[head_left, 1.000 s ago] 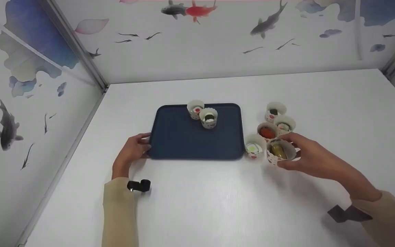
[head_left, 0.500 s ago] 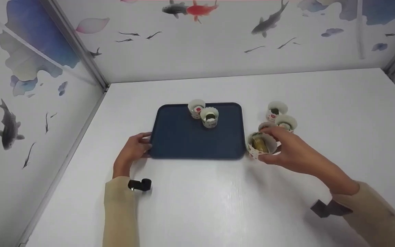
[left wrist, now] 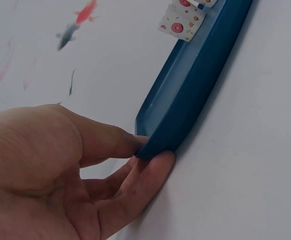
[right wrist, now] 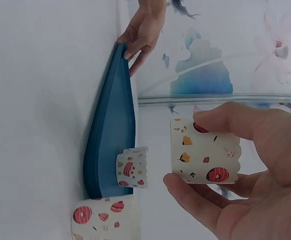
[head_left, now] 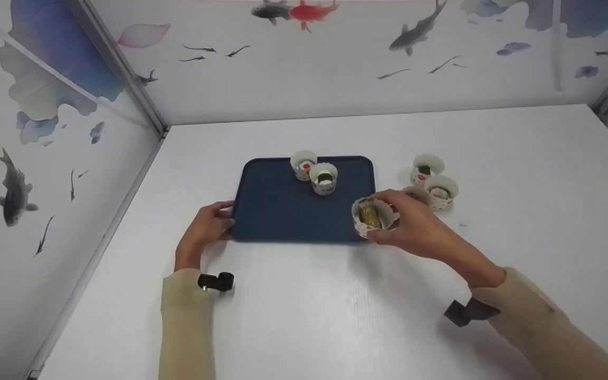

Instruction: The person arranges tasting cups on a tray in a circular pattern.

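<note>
A paper baking cup (head_left: pixel 359 222) with a scalloped rim and printed pattern, a yellowish-brown piece in it, is pinched between the thumb and fingers of my right hand (head_left: pixel 417 224). In the right wrist view this cup hangs above the level of the dark blue tray (head_left: pixel 283 211); the head view has it over the tray's front right corner. My left hand (head_left: pixel 206 232) grips the tray's left edge, thumb (left wrist: pixel 110 140) at the rim and a finger against the underside. Two more cups stand together on the tray near its back edge, one with a red-centred roll (head_left: pixel 304 167), one with a dark-topped piece (head_left: pixel 324 179).
Right of the tray, a cup with a dark piece (head_left: pixel 427 169) and one with a pale roll (head_left: pixel 440 193) stand on the white table (head_left: pixel 293 306). Another cup (head_left: pixel 416 195) is partly hidden behind my right hand. Fish-printed walls (head_left: pixel 325 79) enclose the back and left.
My right hand has carried its cup leftward from the group on the right to over the tray's corner. It now hides the green-centred cup seen earlier. My left hand stays on the tray.
</note>
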Available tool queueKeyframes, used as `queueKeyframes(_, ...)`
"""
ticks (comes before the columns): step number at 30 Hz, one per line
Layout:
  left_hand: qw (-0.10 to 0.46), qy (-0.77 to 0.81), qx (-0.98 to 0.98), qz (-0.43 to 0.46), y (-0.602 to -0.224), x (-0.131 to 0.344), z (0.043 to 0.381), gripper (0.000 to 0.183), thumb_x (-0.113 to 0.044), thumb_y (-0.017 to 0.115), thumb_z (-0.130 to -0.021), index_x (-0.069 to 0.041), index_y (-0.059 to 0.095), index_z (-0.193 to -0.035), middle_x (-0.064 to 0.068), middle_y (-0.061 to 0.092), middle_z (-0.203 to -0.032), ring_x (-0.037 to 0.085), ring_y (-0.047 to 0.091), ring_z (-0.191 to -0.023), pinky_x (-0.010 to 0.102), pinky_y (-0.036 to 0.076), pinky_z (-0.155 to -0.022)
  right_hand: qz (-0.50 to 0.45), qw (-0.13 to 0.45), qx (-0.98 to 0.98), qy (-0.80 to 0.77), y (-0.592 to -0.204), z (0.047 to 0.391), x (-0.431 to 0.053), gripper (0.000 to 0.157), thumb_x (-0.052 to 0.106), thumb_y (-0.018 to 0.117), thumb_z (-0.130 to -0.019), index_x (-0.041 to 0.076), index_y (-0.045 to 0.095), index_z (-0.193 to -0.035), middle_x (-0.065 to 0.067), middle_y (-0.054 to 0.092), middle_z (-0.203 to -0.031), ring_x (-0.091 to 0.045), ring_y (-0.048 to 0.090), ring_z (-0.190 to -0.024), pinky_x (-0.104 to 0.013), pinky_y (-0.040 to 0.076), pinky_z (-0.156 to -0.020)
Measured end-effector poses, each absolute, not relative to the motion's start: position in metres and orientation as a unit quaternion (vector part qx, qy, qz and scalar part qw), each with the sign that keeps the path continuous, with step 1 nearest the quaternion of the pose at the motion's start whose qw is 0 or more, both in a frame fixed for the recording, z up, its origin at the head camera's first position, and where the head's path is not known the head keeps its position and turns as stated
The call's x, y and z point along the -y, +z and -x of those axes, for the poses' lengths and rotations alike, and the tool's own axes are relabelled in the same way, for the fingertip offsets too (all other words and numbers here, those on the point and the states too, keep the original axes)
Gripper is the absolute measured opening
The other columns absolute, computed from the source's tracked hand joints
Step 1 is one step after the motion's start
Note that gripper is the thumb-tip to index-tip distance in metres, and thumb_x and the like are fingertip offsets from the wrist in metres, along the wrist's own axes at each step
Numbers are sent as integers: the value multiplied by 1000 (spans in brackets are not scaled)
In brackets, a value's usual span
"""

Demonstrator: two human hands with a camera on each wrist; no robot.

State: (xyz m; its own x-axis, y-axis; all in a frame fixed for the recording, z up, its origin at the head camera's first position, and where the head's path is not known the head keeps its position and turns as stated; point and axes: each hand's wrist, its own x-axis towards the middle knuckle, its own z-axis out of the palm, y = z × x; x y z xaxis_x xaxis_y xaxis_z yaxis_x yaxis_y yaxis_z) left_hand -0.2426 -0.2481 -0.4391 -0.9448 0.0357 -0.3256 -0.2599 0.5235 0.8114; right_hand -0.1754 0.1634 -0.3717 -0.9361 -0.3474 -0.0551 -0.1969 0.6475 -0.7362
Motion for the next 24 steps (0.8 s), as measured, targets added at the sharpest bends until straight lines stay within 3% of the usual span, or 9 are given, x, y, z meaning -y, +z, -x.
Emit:
queueKeyframes(6,151,479,-862,67,-440,248,244,55,0,49,-100,-7,39,-154,26,50,-144,36,59,-124,31,60,-86,137,112,-895,-409,-381,183,-146,66,26,79,-86,12,49,-142,-13,60,-134,-31,58,-121,-49,54,-98)
queueKeyframes(24,144,480,-864,58,-439,249,242,55,0,49,-100,-5,38,-153,27,52,-140,33,61,-119,31,60,-85,117,94,-904,-400,-400,204,-102,66,19,80,-85,0,47,-139,-18,58,-137,-31,59,-121,-48,49,-106)
